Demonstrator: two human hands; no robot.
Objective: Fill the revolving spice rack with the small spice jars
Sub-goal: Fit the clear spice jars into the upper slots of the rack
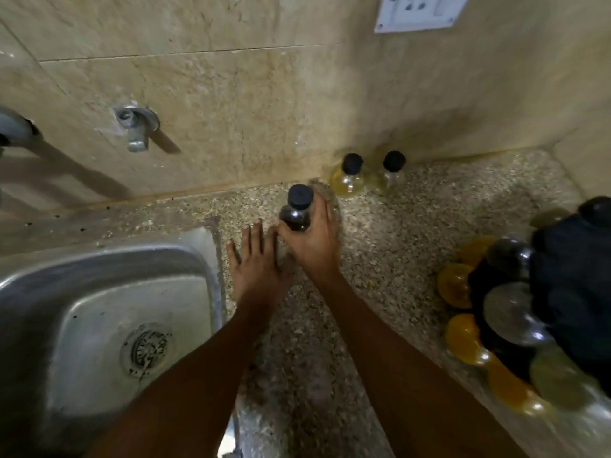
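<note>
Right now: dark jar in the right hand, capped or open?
Capped. The dark jar, gripped by the right hand, has its black cap seated on top.

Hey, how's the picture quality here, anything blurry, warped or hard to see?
Head view: dim, warm light; the spice rack at the right edge is motion-smeared, its jars just blobs; wide-angle bending curves the sink rim and wall tiles; the dark jar in the right hand stays fairly sharp; the tap casts a long shadow.
</note>
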